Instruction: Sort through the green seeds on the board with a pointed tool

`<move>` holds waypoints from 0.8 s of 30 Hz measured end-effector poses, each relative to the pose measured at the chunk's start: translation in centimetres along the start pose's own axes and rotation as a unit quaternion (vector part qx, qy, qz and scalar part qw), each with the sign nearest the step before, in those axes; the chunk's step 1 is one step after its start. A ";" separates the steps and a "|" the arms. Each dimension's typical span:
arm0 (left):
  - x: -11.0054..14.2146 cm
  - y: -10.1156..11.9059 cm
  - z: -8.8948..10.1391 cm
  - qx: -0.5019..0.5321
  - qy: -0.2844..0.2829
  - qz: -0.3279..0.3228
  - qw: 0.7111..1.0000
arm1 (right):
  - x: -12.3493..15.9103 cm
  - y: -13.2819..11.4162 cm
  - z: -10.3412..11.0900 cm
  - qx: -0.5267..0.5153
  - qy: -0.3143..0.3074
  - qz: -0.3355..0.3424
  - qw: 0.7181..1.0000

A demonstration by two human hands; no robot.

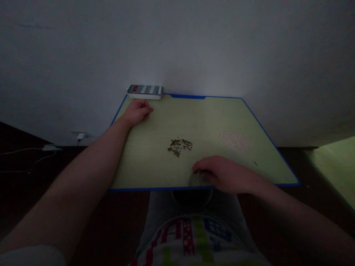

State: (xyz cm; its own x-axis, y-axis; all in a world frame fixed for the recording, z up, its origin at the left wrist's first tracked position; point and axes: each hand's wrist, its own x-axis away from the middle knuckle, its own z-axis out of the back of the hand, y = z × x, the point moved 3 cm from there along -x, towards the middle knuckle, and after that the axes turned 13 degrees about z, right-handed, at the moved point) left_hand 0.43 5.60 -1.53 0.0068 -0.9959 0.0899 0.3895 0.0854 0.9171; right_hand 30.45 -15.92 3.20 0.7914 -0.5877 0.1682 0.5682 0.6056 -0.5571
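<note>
My left hand [137, 111] rests on the far left corner of a green table [155, 162] with a blue edge, its fingers curled in loosely and nothing visible in them. My right hand [223, 173] lies palm down at the table's near edge, fingers bent over a small round thing [195, 181] that I cannot make out. A pile of small dark seeds [179, 146] lies on the table a little beyond my right hand. A pale patch of white grains [235, 140] lies to the right of the seeds.
A phone [145, 89] lies on a white box at the table's far left corner, by the wall. A dark round bowl [192, 199] sits below the near edge on my lap. Cables and a plug [80, 136] lie on the floor at left.
</note>
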 end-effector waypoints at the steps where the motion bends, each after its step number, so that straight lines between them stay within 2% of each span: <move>1: 0.0 0.0 0.0 0.000 0.001 0.001 1.000 | 0.3 0.0 -0.1 -0.005 0.005 -0.006 1.000; 8: 0.1 0.1 0.0 -0.001 -0.008 -0.004 1.000 | 2.5 0.0 -0.7 -0.034 0.042 -0.043 0.998; 12: 0.3 0.2 -0.1 -0.005 -0.005 0.008 1.000 | 3.1 -0.6 -1.6 -0.025 0.165 -0.012 0.986; 15: 0.2 0.1 0.0 -0.012 -0.002 0.003 1.000 | 2.5 -1.7 -3.2 0.086 0.231 0.034 0.969; 19: 0.0 -0.1 0.1 0.001 -0.006 -0.006 1.000 | 0.6 -2.6 -5.5 0.229 0.224 0.106 0.941; 24: 0.4 0.4 0.0 0.013 -0.010 -0.003 1.000 | -1.2 -2.6 -6.4 0.303 0.205 0.111 0.924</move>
State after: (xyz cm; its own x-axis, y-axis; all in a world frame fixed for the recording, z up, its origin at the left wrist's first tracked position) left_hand 0.58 5.26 -1.17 -0.0147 -0.9956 0.0921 0.3645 0.0804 0.9277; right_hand 26.58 -20.28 -0.77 0.8222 -0.4915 -0.2873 0.5222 0.8520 0.0370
